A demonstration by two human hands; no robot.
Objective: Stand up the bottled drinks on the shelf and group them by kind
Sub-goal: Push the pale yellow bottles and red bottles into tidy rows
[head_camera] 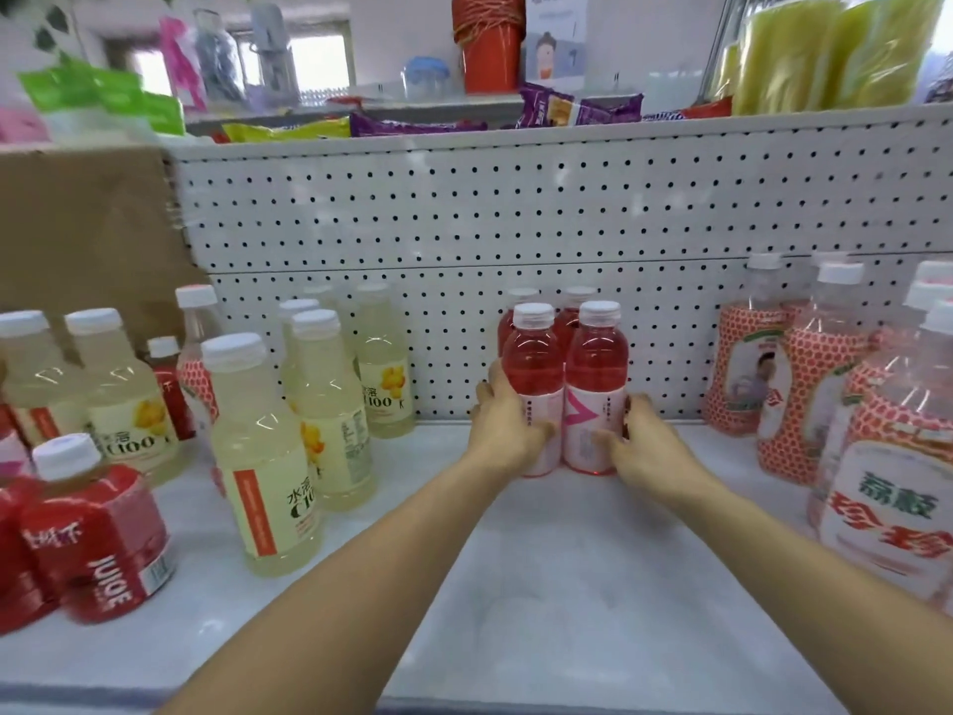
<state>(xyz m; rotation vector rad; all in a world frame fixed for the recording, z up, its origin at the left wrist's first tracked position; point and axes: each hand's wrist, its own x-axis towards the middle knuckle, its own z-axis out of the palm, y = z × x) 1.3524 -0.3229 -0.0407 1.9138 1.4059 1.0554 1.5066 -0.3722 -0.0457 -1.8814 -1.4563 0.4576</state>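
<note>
Several pink drink bottles stand upright in a tight block at the back middle of the white shelf [541,585]. My left hand [508,423] grips the front left pink bottle [533,363] and my right hand [639,441] grips the front right pink bottle [598,363]; two more stand behind them. Pale yellow bottles [330,405] stand grouped at the left. Red juice bottles [95,539] stand at the near left. Bottles with red-and-white patterned labels [804,399] stand at the right.
A white pegboard [515,219] backs the shelf. A brown cardboard box [87,224] sits at the back left. Snack packets [577,108] and a red container [490,43] sit on the upper shelf. One patterned-label bottle [198,363] stands among the yellow ones.
</note>
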